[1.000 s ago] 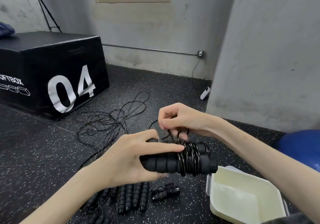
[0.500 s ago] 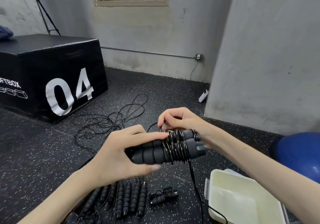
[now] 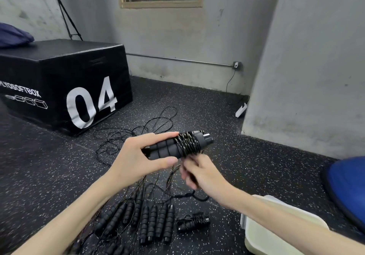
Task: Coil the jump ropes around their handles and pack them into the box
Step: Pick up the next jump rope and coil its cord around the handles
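Your left hand (image 3: pixel 136 156) grips the paired foam handles (image 3: pixel 167 149) of a jump rope above the speckled gym floor (image 3: pixel 246 165), thumb underneath and fingers laid along the top, the cord already wound in tight coils (image 3: pixel 188 143) near the cap end. Your right hand (image 3: pixel 199 172), which half a second ago sat above and behind the bundle, has dropped below it and now curls just under the coils; motion blur hides the fingertips, but they appear to pinch the loose cord. The bundle itself has swung so the caps point up and to the right. On the floor beneath lie the uncoiled ropes' handles (image 3: pixel 150 221) in a row (their cords tangled toward the black box marked 04 (image 3: pixel 65 84)), one finished coiled rope (image 3: pixel 193 221) just right of them, and the pale open box (image 3: pixel 276 233) at lower right, partly under your right forearm.
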